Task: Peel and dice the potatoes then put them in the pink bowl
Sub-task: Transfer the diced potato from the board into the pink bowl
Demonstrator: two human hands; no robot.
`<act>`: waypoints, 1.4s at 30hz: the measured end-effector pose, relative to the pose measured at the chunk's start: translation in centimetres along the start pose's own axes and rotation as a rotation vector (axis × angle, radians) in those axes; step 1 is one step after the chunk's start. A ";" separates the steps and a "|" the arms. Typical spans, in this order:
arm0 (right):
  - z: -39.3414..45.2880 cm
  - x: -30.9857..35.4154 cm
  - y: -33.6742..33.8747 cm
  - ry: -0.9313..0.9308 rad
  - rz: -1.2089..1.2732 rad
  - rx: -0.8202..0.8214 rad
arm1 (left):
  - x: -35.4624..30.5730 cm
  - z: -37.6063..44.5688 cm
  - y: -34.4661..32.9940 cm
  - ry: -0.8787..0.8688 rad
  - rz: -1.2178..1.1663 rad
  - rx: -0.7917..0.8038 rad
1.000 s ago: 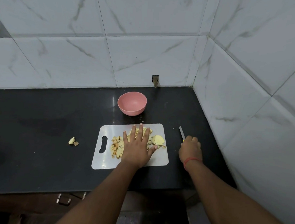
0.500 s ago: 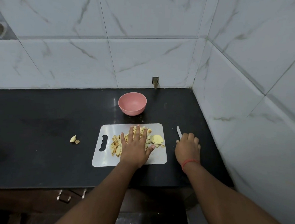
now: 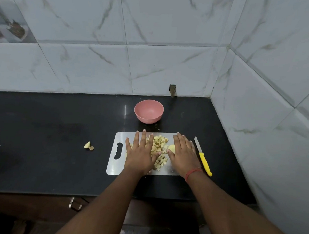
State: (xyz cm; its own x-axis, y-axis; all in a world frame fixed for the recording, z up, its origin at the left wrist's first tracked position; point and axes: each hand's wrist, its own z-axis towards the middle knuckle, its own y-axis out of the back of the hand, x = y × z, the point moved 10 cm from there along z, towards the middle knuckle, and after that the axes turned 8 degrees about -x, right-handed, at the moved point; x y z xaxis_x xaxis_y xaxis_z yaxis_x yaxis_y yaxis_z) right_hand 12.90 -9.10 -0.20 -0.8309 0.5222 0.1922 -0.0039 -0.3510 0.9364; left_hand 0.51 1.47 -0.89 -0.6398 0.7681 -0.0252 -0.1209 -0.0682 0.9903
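A white cutting board (image 3: 116,162) lies on the black counter with a heap of diced potato (image 3: 159,149) in its middle. My left hand (image 3: 141,153) lies flat on the left of the heap, fingers straight. My right hand (image 3: 183,153) lies flat on the right of it, partly covering a larger pale potato piece (image 3: 171,148). The dice sit between the two hands. The pink bowl (image 3: 148,111) stands empty just behind the board. A yellow-handled knife (image 3: 203,157) lies on the counter right of the board, free of any hand.
Two small potato scraps (image 3: 88,145) lie on the black counter (image 3: 51,139) to the left of the board. Tiled walls close the back and the right side. A drawer handle (image 3: 74,203) shows below the counter's front edge.
My right hand has let go of the knife, which now lies on the counter, and moved left onto the board. My left hand has shifted left, uncovering the heap of dice.
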 end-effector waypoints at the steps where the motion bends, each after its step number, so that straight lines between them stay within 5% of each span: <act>1: 0.1 0.3 -0.2 0.002 0.003 0.004 | 0.5 0.0 -0.2 0.004 -0.008 0.004; 17: 0.7 1.3 -5.7 -0.183 0.074 0.141 | 3.3 -0.7 -4.8 -0.120 -0.153 0.126; 30: 4.0 4.3 -7.6 0.143 0.177 0.179 | 2.0 2.4 -6.1 -0.289 -0.237 0.026; 42: 5.2 5.0 -6.2 0.190 0.322 0.022 | 2.1 3.1 -3.9 -0.297 -0.382 -0.123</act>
State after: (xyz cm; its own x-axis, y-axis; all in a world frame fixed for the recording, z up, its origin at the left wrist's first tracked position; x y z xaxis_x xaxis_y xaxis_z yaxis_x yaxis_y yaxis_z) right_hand 11.63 -0.26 -3.51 -0.8760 0.2333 0.4221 0.2848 -0.4560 0.8432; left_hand 2.01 5.29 -4.35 -0.2905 0.8997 -0.3256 -0.4051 0.1927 0.8937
